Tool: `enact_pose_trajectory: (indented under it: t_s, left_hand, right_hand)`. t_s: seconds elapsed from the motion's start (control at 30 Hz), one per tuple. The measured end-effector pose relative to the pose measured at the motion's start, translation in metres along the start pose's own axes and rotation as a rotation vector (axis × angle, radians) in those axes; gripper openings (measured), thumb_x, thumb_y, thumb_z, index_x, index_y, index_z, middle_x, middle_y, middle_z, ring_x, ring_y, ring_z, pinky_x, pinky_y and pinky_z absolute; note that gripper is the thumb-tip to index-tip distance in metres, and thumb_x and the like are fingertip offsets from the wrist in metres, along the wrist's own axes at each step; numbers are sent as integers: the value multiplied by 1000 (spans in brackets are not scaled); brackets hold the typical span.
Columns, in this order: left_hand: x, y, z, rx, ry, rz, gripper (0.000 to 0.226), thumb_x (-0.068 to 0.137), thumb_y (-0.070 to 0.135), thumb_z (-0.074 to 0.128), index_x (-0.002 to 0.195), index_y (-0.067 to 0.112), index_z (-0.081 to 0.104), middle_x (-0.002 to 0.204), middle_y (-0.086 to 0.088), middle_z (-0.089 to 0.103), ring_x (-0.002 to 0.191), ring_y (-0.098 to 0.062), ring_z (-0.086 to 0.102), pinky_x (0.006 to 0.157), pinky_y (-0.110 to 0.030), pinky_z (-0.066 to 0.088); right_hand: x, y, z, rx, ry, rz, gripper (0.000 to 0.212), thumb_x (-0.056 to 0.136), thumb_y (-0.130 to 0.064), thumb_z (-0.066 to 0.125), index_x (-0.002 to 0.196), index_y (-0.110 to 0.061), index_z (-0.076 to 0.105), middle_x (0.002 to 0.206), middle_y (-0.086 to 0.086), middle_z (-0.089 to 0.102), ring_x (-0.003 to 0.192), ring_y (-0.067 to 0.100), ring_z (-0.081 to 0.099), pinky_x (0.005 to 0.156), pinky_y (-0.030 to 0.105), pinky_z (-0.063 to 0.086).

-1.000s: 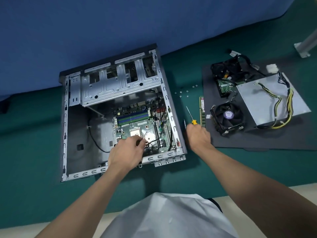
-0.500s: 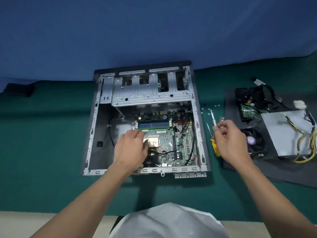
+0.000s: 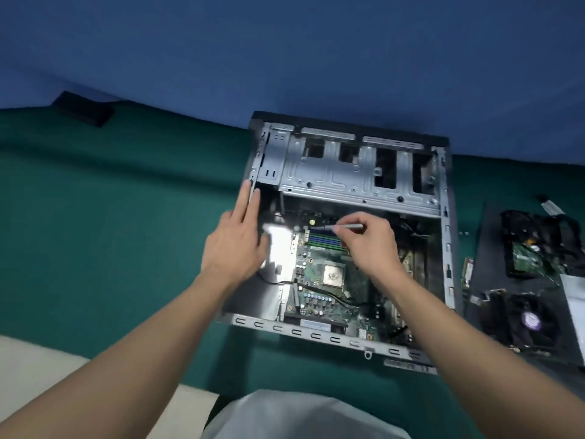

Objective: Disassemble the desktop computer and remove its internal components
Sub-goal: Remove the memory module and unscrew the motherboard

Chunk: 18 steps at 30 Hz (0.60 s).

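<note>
1. A person works over an opened desktop computer case (image 3: 316, 333) lying on its side on a green-covered table (image 3: 110, 217), its open side facing up, against a blue backdrop (image 3: 285, 58).
2. The left hand (image 3: 234, 245) holds nothing. Its fingers are straight and together, the fingertips (image 3: 250, 193) reaching the case's left wall.
3. The right hand (image 3: 370, 245) pinches a slim grey tool (image 3: 348, 227) between thumb and curled fingers. The tool lies nearly level with its dark tip pointing left, just above the blue memory slots (image 3: 326, 239). Whether the tip touches the board cannot be told.
4. The green motherboard (image 3: 316, 301) sits in the case floor, its bare processor (image 3: 332, 275) showing at the centre and a black cable (image 3: 319, 289) running across it.
5. A bare metal drive cage (image 3: 332, 172) spans the far end of the case.
6. Parts lie on a dark mat (image 3: 487, 242) to the right of the case, well apart from both hands: a hard drive (image 3: 531, 251) with its circuit board up, a cooler fan (image 3: 531, 320) nearer the person, and the edge of a silver power supply (image 3: 574, 299).
7. A memory stick (image 3: 468, 272) lies at the mat's left edge, between mat and case.
8. A flat black object (image 3: 84, 109) rests at the table's far left.
</note>
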State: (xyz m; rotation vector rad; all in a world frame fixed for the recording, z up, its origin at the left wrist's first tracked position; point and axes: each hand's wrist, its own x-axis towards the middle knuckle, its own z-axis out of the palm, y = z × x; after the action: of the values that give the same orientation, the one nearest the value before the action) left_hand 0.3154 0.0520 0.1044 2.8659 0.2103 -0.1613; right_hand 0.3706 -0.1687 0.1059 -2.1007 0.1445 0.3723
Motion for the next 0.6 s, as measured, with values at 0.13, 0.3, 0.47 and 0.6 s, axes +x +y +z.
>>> enact_pose_trajectory:
  t_s: [0.13,0.3,0.47,0.6]
  left_hand:
    - [0,0,3,-41,4,-21,74,95,32,45,153,23,0,159,15,-20,96,-22,48,60,-33,41]
    - [0,2,5,-33,13,-21,82,93,31,46,153,18,-9,160,10,-20,86,-18,44,54,-31,43]
    - [-1,3,6,-5,5,-38,87,92,26,49,152,17,-13,159,8,-23,88,-23,47,54,-32,41]
    - [-2,5,5,3,0,-35,87,92,23,48,152,15,-14,159,6,-24,88,-24,48,53,-32,37]
  right_hand:
    - [26,-7,30,18,32,34,9,84,-24,73,90,-18,73,84,-4,70,69,11,61,64,26,48]
    - [41,2,57,-116,152,104,25,91,-19,64,70,-10,53,65,-3,54,50,8,45,41,11,32]
    - [52,5,67,-302,135,101,38,94,-6,49,58,-11,41,62,3,47,55,17,43,42,18,32]
    - [61,2,72,-425,35,112,37,94,-4,44,57,-7,45,58,4,48,52,19,46,45,27,39]
